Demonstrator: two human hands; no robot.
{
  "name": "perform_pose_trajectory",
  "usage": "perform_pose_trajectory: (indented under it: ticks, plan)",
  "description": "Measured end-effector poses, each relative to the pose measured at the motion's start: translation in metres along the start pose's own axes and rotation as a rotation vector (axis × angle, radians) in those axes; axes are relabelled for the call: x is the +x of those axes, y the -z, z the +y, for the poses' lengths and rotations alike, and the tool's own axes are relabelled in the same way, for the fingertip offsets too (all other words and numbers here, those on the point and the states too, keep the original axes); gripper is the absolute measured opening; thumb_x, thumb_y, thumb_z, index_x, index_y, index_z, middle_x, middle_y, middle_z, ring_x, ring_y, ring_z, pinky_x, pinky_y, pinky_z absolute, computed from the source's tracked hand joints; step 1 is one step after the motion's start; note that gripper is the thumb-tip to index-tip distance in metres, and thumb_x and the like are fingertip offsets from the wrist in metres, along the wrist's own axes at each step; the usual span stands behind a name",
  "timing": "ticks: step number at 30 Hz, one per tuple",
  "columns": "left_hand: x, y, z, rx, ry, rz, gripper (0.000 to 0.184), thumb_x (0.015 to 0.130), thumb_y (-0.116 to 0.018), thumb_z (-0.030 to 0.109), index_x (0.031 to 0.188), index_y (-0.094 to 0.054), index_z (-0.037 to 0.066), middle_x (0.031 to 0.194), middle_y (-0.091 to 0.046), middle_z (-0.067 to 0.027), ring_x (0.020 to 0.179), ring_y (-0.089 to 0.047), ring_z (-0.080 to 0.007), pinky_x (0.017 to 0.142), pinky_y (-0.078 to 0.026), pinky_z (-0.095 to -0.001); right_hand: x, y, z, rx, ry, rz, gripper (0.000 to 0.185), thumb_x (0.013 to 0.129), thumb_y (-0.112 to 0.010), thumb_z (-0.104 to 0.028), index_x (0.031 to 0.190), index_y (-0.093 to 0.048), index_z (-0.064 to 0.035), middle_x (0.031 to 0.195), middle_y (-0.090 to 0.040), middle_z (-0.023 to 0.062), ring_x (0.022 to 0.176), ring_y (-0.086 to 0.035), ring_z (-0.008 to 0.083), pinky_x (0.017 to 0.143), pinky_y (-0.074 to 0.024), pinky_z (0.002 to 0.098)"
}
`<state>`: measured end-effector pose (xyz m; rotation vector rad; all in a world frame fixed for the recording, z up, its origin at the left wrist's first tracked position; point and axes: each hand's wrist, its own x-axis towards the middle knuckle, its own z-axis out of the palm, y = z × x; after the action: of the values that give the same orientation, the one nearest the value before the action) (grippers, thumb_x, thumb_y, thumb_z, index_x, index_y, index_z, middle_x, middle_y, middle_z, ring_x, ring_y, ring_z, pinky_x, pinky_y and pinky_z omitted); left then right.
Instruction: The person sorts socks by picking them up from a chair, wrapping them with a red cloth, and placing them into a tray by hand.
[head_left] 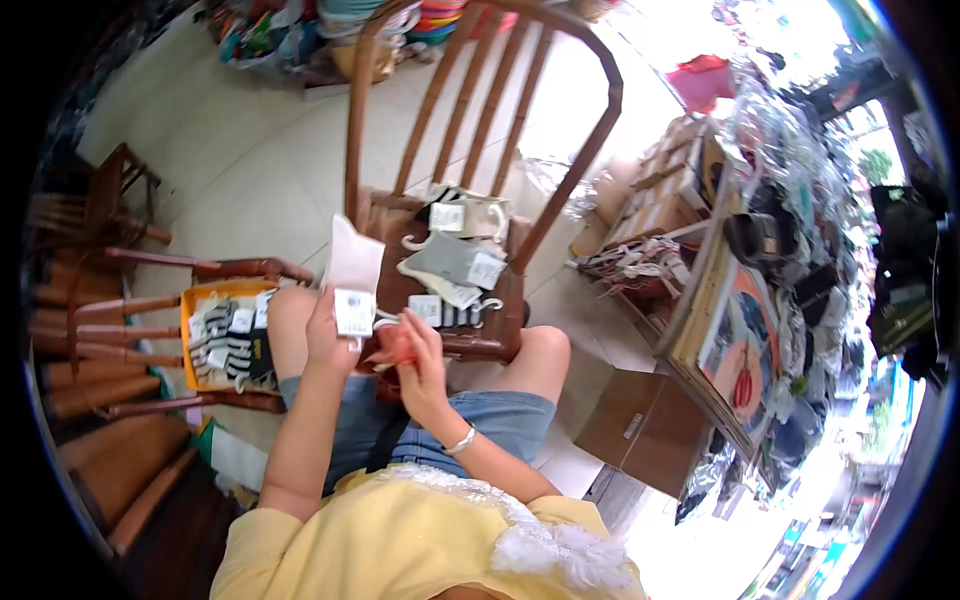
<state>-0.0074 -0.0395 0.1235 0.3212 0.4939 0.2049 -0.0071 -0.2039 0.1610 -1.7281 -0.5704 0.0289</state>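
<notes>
My left hand [330, 335] holds a pale pinkish-white sock [353, 262] upright, with a white label [354, 312] and a small hook at its lower end. Close beside it on the right, my right hand [422, 365] is closed round something small and reddish that I cannot make out. In front of my knees, the seat of a wooden chair [490, 346] bears several labelled socks on hooks: a grey pair [445, 258], a striped pair [462, 314] and a cream and black pair [480, 215] at the back.
On my left, a yellow tray [190, 350] of striped and black socks rests on another wooden chair [240, 268]. A cardboard box [640, 425] stands on the floor at the right, below a board [715, 330] and plastic-wrapped goods. Stacked colourful items [435, 20] are at the back.
</notes>
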Motion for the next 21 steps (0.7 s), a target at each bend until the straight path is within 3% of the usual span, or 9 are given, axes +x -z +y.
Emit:
perform_pose_trajectory:
  ticks: [3, 7, 11, 15, 17, 19, 21]
  plan:
    - [-0.026, -0.012, -0.011, -0.023, 0.3, -0.167, 0.04, 0.096, -0.038, 0.036, 0.109, -0.053, 0.002, 0.102, -0.061, -0.0132, 0.093, -0.062, -0.0266, 0.081, -0.052, -0.0373, 0.024, 0.002, -0.007, -0.33, 0.282, -0.231, 0.068, 0.057, -0.072, -0.007, 0.122, -0.052, -0.0106, 0.127, -0.046, 0.015, 0.116, -0.044, 0.0342, 0.095, -0.039, 0.0436]
    - [-0.032, -0.002, -0.007, -0.068, 0.23, 0.048, 0.039, 0.096, -0.037, 0.034, 0.113, -0.051, 0.002, 0.106, -0.059, -0.0143, 0.098, -0.06, -0.0268, 0.087, -0.05, -0.0395, 0.03, 0.007, 0.003, -0.351, 0.388, -0.414, 0.071, 0.062, -0.072, -0.016, 0.128, -0.046, -0.0105, 0.128, -0.045, 0.0131, 0.114, -0.044, 0.0335, 0.096, -0.0386, 0.0443]
    - [-0.042, 0.023, 0.009, -0.096, 0.355, 0.034, 0.041, 0.095, -0.038, 0.032, 0.121, -0.045, 0.002, 0.112, -0.056, -0.0151, 0.106, -0.056, -0.0294, 0.095, -0.044, -0.0435, 0.034, 0.007, -0.01, -0.276, 0.395, -0.601, 0.073, 0.061, -0.072, -0.012, 0.129, -0.044, -0.0083, 0.128, -0.044, 0.0149, 0.113, -0.043, 0.034, 0.098, -0.0378, 0.0426]
    - [-0.048, 0.032, 0.015, -0.115, 0.374, 0.028, 0.042, 0.095, -0.038, 0.032, 0.123, -0.043, 0.002, 0.116, -0.054, -0.0155, 0.107, -0.055, -0.0306, 0.096, -0.043, -0.0447, 0.033, 0.0, -0.001, -0.255, 0.485, -0.595, 0.067, 0.055, -0.07, -0.002, 0.118, -0.05, -0.0075, 0.114, -0.051, 0.0102, 0.108, -0.045, 0.0316, 0.09, -0.043, 0.0401]
    - [-0.055, 0.029, 0.016, 0.022, 0.323, 0.096, 0.041, 0.095, -0.037, 0.031, 0.124, -0.043, 0.003, 0.119, -0.053, -0.0157, 0.11, -0.053, -0.0309, 0.1, -0.039, -0.0446, 0.035, 0.001, -0.001, -0.198, 0.423, -0.561, 0.064, 0.053, -0.067, 0.003, 0.115, -0.052, -0.0075, 0.108, -0.054, 0.0102, 0.104, -0.048, 0.0323, 0.09, -0.0427, 0.0399]
    - [-0.053, 0.044, 0.015, -0.004, 0.277, -0.012, 0.043, 0.094, -0.041, 0.028, 0.129, -0.04, 0.004, 0.124, -0.052, -0.0151, 0.116, -0.049, -0.0286, 0.104, -0.033, -0.0418, 0.042, 0.008, -0.005, -0.037, 0.273, -0.448, 0.058, 0.055, -0.063, 0.006, 0.111, -0.055, -0.0068, 0.099, -0.056, 0.0111, 0.096, -0.051, 0.0332, 0.084, -0.0449, 0.0398]
    - [-0.073, -0.001, 0.018, 0.51, -0.235, 0.384, 0.05, 0.09, -0.049, 0.024, 0.134, -0.036, 0.003, 0.127, -0.05, -0.0139, 0.122, -0.045, -0.0243, 0.106, -0.029, -0.0374, 0.054, 0.021, -0.015, 0.049, 0.161, -0.461, 0.051, 0.061, -0.062, 0.007, 0.109, -0.054, -0.0038, 0.095, -0.056, 0.0132, 0.09, -0.054, 0.0333, 0.08, -0.0459, 0.0354]
